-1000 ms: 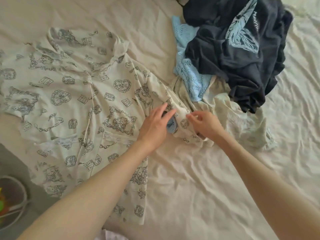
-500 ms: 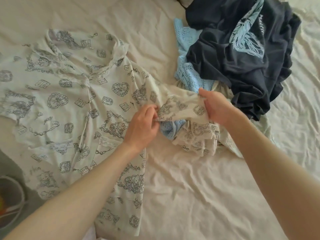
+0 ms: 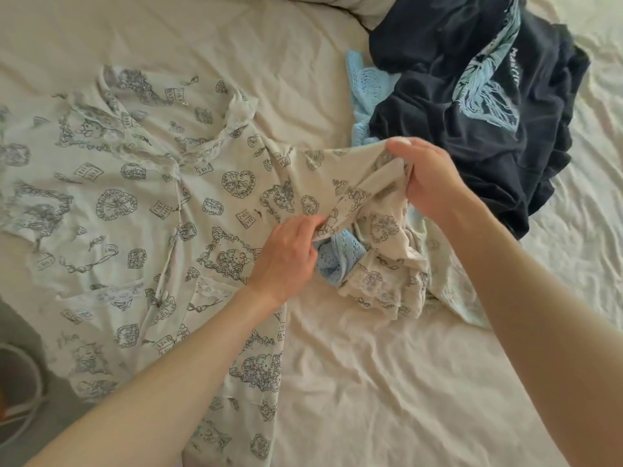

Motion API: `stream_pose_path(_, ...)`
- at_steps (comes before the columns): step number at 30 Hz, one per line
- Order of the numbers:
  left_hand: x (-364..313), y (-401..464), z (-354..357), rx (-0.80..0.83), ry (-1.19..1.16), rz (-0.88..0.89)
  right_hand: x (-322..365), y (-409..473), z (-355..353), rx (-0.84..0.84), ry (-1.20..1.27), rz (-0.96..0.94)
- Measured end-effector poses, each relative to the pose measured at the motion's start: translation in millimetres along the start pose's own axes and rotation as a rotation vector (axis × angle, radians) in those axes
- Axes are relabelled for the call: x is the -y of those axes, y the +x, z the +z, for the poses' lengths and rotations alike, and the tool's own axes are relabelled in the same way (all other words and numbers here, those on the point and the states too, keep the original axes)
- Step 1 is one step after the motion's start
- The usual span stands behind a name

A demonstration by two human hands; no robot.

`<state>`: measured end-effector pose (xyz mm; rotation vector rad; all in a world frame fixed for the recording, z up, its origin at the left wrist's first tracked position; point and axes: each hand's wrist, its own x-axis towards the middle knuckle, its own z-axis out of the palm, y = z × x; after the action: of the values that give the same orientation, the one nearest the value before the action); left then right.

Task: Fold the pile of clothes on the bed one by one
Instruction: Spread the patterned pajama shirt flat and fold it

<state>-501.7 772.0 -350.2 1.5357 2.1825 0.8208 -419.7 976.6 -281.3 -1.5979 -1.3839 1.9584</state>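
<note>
Both hands grip one sleeve of the printed pyjama top (image 3: 135, 210) — the left hand (image 3: 286, 254) pinching its lower edge, the right hand (image 3: 428, 176) bunching the cuff end — and hold it up over a pale blue lace garment (image 3: 340, 254). Pulled across now, the sleeve could drag that blue piece along or rumple the body, since it overlaps the unfolded pile (image 3: 472, 106). The cream top, printed with grey hearts and cartoons, lies spread face-up on the left of the bed (image 3: 387, 382) — lace-trimmed, lightly creased.

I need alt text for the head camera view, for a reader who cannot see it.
Two bare hands, left hand and right hand, grip and lift one sleeve of a cream printed pyjama top spread on a bed. Beside it lie a dark navy garment and a light blue knit.
</note>
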Motion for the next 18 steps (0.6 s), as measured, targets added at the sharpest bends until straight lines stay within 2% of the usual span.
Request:
stream_pose_path(2,-3,10,5,0.012,0.023,-0.012,4,-3,-1,0.040,0.064,-0.067)
stream_pose_path(4,-5,20,8,0.041,0.065,0.003,3,-3,-3,0.032,0.137,-0.056)
stream_pose_path(8,-5,38,18,0.210,0.077,-0.027,-1,9,-12,-0.007,0.214,-0.029)
stream_pose_path(10,-4,47,25,0.387,0.068,-0.073,-8,17,-13,-0.127,0.100,-0.016)
stream_pose_path(12,-4,53,29,0.585,0.033,-0.099,-19,26,-15,-0.328,-0.171,0.016)
stream_pose_path(13,-3,54,30,0.628,0.002,-0.097,-26,31,-17,-0.398,-0.304,0.034)
stream_pose_path(14,0,52,30,0.615,-0.033,-0.092,-33,33,-18,-0.438,-0.425,0.039)
stream_pose_path(16,7,40,25,0.450,-0.065,-0.074,-46,27,-18,-0.475,-0.684,-0.034)
stream_pose_path(18,17,19,17,0.279,-0.033,-0.090,-63,7,-11,-0.483,-0.904,-0.267)
